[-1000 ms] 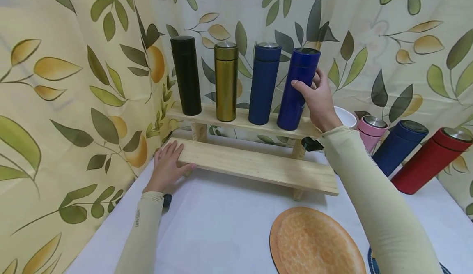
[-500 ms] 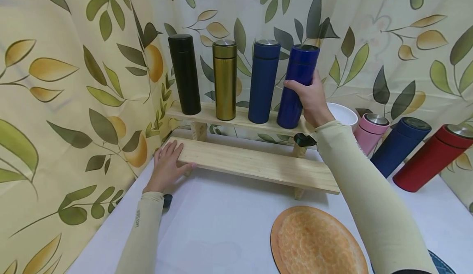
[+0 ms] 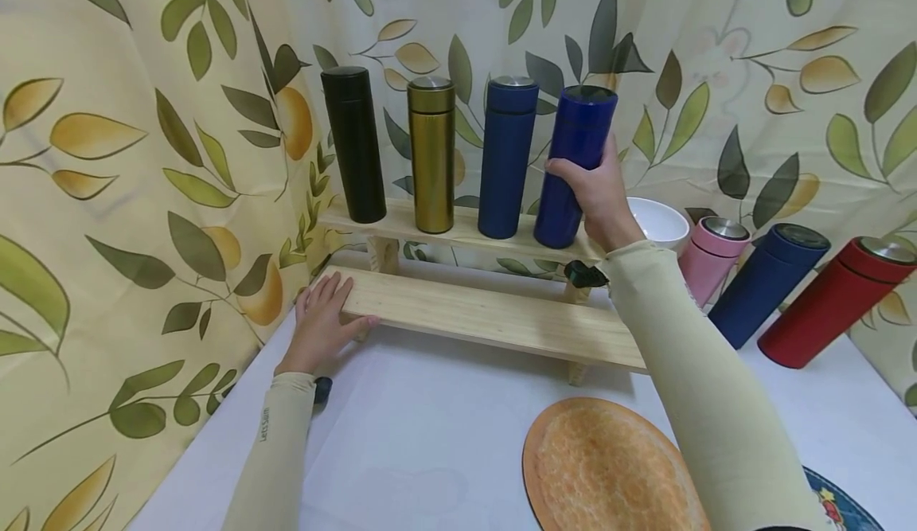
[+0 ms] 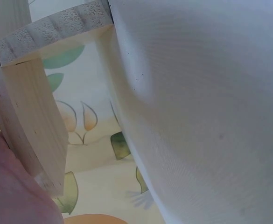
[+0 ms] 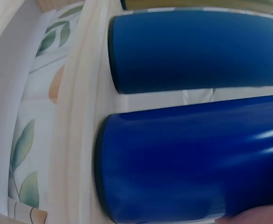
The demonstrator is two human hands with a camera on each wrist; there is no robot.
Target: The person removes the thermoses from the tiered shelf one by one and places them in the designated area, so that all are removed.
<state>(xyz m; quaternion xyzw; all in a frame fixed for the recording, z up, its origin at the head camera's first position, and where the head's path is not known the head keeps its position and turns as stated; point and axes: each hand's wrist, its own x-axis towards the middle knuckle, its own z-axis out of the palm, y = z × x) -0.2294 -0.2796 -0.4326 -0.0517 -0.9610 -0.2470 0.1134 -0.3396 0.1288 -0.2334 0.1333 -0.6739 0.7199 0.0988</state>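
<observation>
My right hand (image 3: 605,197) grips a glossy royal-blue thermos flask (image 3: 576,165) around its middle, thumb across the front. The flask stands upright at the right of the upper shelf (image 3: 466,232); in the right wrist view the base of the glossy flask (image 5: 173,163) meets the wood. Left of it stand a matte navy flask (image 3: 507,165), a gold flask (image 3: 433,165) and a black flask (image 3: 356,153). My left hand (image 3: 321,328) rests on the left end of the lower wooden shelf (image 3: 487,316), fingers on top, thumb along its front edge.
On the right side of the table are a pink flask (image 3: 709,260), a dark-blue flask (image 3: 766,284), a red flask (image 3: 834,304) and a white bowl (image 3: 659,223). A round bread-patterned mat (image 3: 609,463) lies in front. Leaf-patterned curtain (image 3: 179,236) hangs close behind and left.
My right hand has shifted slightly left and closed more fully around the glossy flask, which stands slightly straighter. The left hand has stayed on the lower shelf.
</observation>
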